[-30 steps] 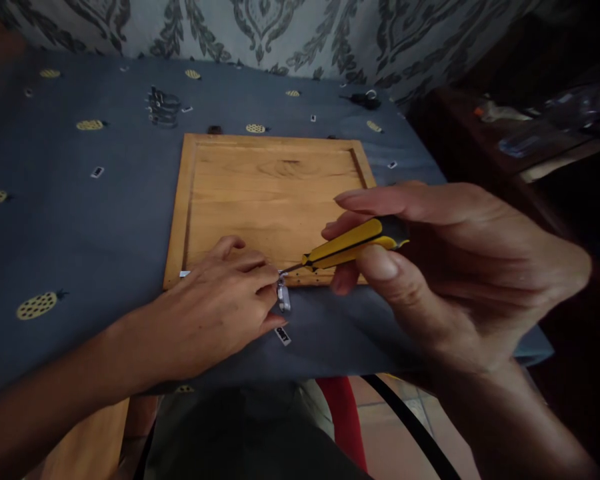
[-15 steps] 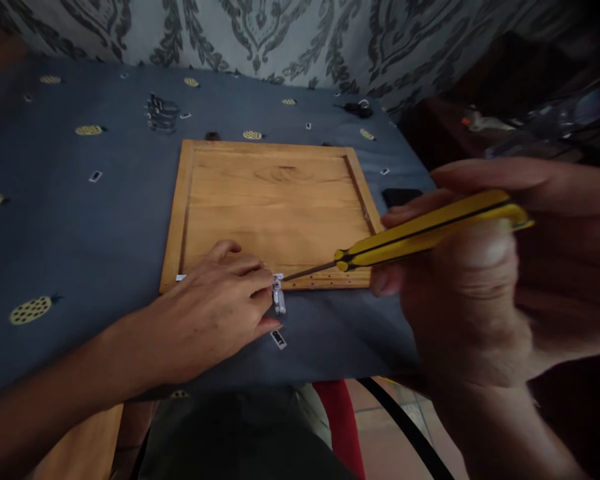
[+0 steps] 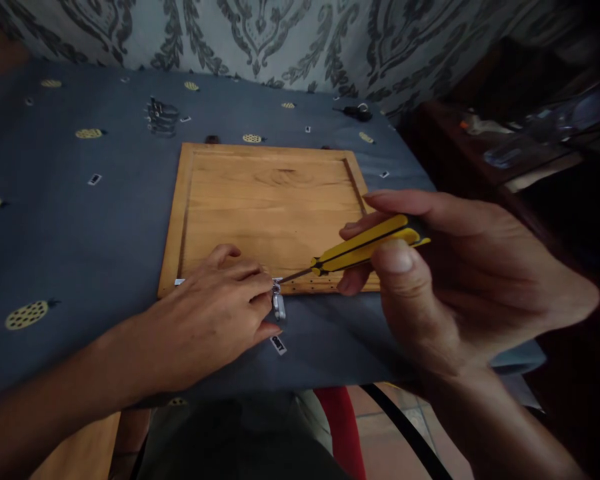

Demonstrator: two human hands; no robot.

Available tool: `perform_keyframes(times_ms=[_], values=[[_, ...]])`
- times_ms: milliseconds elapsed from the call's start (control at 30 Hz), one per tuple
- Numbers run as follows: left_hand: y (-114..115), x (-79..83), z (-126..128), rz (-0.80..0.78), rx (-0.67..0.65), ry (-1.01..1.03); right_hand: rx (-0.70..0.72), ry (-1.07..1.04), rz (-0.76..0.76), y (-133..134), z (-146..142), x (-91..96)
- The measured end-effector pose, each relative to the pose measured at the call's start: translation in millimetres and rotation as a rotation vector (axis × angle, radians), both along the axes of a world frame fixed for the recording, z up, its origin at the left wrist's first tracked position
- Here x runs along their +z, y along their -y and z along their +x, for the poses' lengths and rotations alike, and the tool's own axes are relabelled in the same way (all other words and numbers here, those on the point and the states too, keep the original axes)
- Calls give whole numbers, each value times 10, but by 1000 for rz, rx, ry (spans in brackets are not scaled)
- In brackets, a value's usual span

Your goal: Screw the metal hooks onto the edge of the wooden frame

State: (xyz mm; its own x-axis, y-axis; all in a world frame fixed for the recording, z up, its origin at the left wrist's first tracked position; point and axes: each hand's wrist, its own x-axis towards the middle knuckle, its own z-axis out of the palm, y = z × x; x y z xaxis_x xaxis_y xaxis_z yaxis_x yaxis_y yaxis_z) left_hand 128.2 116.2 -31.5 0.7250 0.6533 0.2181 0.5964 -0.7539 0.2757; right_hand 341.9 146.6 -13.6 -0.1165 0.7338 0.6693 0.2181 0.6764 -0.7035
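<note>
A framed wooden panel (image 3: pixel 275 207) lies flat on the table. At its near edge sits a small metal hinge (image 3: pixel 279 305), its arm hanging past the wood. My left hand (image 3: pixel 215 307) rests over that edge with curled fingers pressing on the hinge, hiding part of it. A yellow and black screwdriver (image 3: pixel 365 247) is held by my right hand (image 3: pixel 430 280) between thumb and fingers. The screwdriver's tip meets the hinge near its mounting plate. Several small holes dot the panel's near rail to the right of the hinge.
Several metal hinges (image 3: pixel 161 117) lie at the back left on the blue patterned tablecloth (image 3: pixel 80 240). Keys (image 3: pixel 357 112) are at the back right. Behind the table hangs a patterned curtain (image 3: pixel 260 40). A dark shelf with clutter (image 3: pixel 505 147) stands on the right.
My right hand has moved left and its grip on the screwdriver has shifted, the handle now appearing shorter and nearer the panel. My left hand stays on the hinge.
</note>
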Motion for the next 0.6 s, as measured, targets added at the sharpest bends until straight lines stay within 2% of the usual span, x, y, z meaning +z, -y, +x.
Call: perform_keyframes(times_ms=[400, 500, 600], values=[[4, 6, 4, 2, 6, -11, 97, 2, 48, -80, 22, -76], [9, 8, -2, -4, 13, -12, 106, 34, 52, -89, 13, -54], [9, 13, -3, -4, 14, -17, 178, 119, 85, -116, 16, 10]])
